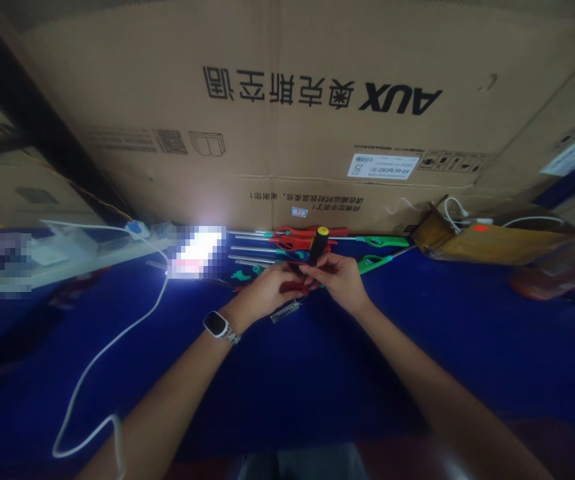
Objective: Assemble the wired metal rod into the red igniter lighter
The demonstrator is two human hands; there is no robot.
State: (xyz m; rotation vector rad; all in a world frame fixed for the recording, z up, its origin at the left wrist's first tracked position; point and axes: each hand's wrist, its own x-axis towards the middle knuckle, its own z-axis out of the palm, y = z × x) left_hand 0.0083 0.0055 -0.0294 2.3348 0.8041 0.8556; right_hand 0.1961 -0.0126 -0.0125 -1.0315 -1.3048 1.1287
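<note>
My right hand is closed around a screwdriver with a black handle and a yellow end, held nearly upright. Its blade is hidden by my fingers. Beside it, my left hand grips a red long-nosed lighter, mostly covered by both hands. Just below the left fingers lies a small metal piece. Beyond my hands are several long-nosed lighters with metal tubes, among them a red lighter and a green lighter. Small green plastic pieces sit left of them.
A large cardboard box stands behind the blue work surface. A bright blurred screen with a white cable is at left. At right are an open brown carton holding cables and a reddish-brown bottle-like object.
</note>
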